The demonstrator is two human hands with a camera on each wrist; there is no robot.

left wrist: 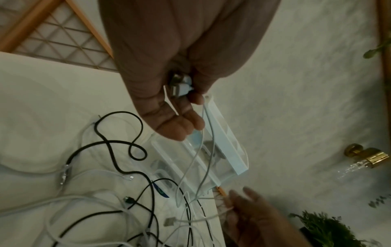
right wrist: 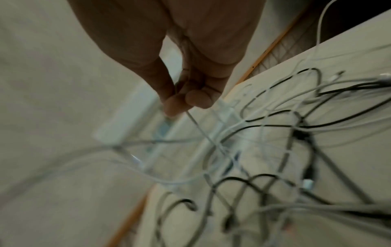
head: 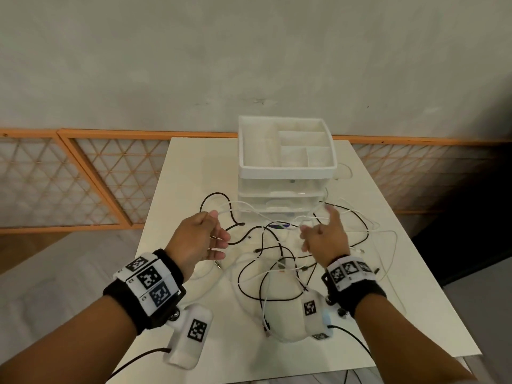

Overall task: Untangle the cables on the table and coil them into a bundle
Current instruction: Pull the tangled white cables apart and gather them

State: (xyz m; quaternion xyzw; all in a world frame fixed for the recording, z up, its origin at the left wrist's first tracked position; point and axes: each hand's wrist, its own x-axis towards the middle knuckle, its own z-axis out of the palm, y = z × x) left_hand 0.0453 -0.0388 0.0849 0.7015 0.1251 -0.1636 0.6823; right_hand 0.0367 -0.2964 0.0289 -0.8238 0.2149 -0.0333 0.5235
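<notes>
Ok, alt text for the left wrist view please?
The left hand pinches a white cable near its plug, above tangled black and white cables on a white table, beside a clear drawer box.

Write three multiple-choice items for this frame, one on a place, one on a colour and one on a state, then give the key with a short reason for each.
1. Where does the drawer organizer stand on the table?
A. Behind the tangle, at the far edge by the wall
B. At the near edge, in front of the tangle
C. On the floor beside the table

2. What colours are the tangled cables?
A. Red and blue
B. Black and white
C. All yellow

3. What is the left hand doing?
A. Resting flat on the table
B. Pinching a white cable at its plug ends
C. Gripping a drawer handle

Key:
1. A, the head view shows it beyond the cables, against the wall.
2. B, only black and white strands lie there.
3. B, the left wrist view shows white plugs between its fingers.
</notes>
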